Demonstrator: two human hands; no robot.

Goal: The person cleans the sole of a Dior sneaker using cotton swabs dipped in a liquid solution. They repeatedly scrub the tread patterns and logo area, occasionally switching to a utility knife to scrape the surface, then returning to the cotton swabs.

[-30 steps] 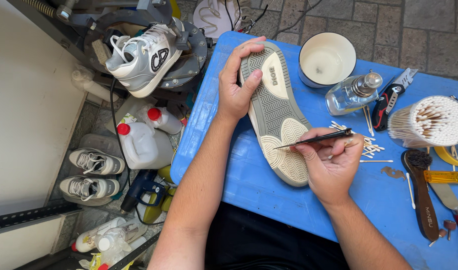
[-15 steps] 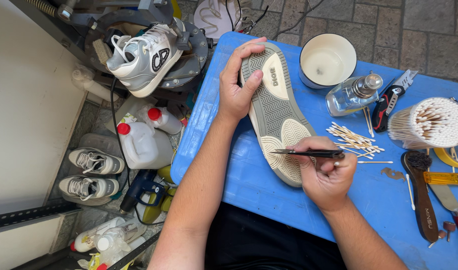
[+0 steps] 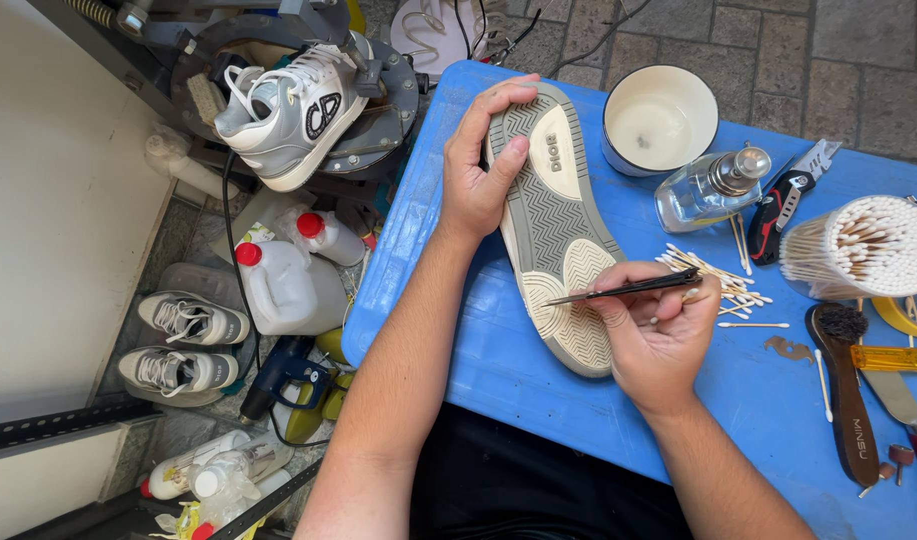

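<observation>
Left hand (image 3: 475, 180) has a firm grip on the upturned shoe (image 3: 556, 225) on the blue tabletop (image 3: 478, 350), right hand (image 3: 658, 330) pinching a thin dark pick (image 3: 628, 290) against the sole.

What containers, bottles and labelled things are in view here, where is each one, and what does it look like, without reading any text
White jugs: on the floor left of the blue table, squat, red caps.
Glass bottle: on the table beside the white bowl, clear, metal cap.
Swab tub: right side of the table, clear cylinder lying down, packed with white-tipped sticks.
Shoe sole: held by the left hand, grey and cream, cream label patch.
</observation>
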